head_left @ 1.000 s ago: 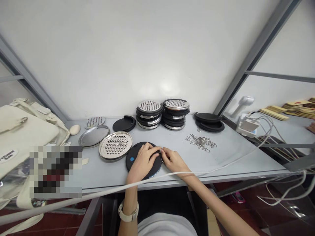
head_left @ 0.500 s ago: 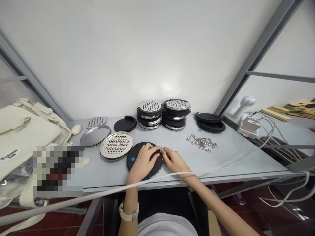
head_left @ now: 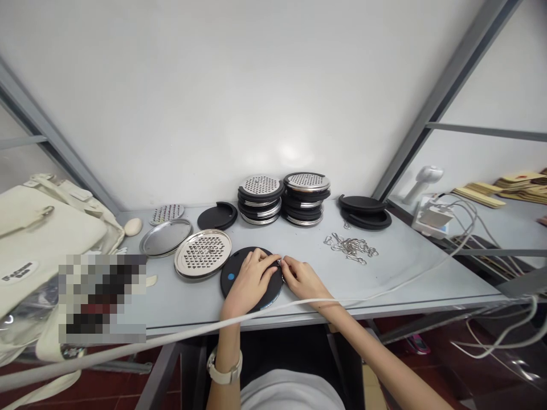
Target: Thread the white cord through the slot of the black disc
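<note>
A round black lid (head_left: 236, 263) with a blue dot lies flat at the table's front edge. My left hand (head_left: 252, 279) lies over it, pressing it down, with thumb and index finger reaching to its right rim. There my right hand (head_left: 301, 278) pinches a small silver-coloured metal clip (head_left: 280, 262), mostly hidden by the fingertips of both hands. To the right lies a loose pile of metal clips (head_left: 352, 246). Left of the lid rests a round metal grater disc (head_left: 204, 253), and behind that a plain metal dish (head_left: 166, 237).
Two stacks of black-rimmed graters (head_left: 261, 199) stand against the wall. Black lids (head_left: 365, 213) lie at the back right, another lid (head_left: 217, 216) at back left. A white cable (head_left: 171, 340) crosses in front of my arms. A cream bag (head_left: 51, 228) occupies the left.
Both hands stay at the lid's right rim, in nearly the same pose. Only a slight shift of the camera shows.
</note>
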A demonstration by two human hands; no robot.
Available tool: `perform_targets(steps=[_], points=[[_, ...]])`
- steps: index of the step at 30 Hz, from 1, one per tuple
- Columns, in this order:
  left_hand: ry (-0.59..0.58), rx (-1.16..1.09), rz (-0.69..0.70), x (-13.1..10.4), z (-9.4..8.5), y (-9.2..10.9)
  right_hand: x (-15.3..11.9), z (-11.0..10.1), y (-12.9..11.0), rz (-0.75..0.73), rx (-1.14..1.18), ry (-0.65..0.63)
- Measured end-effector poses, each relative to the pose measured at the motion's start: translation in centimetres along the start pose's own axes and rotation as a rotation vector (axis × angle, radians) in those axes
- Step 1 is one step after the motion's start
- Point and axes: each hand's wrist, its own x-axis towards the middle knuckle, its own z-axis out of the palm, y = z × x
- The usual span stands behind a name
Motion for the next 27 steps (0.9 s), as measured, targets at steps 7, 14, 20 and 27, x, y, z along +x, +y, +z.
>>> perform_targets(steps=[7,14,20,27], points=[[-0.012,0.031,0.007,0.04,0.09,0.01,-0.01,0.0,-0.05,0.006,0.014,0.007],[-0.018,0.039,0.016,0.14,0.02,0.17,0.02,0.03,0.01,-0.01,0.029,0.023],[-0.018,0.048,0.015,0.13,0.0,0.29,-0.03,0.17,0.27,-0.013,0.053,0.026],[-0.018,0.054,0.017,0.08,0.02,0.21,0.02,0.17,0.23,-0.012,0.037,0.022]])
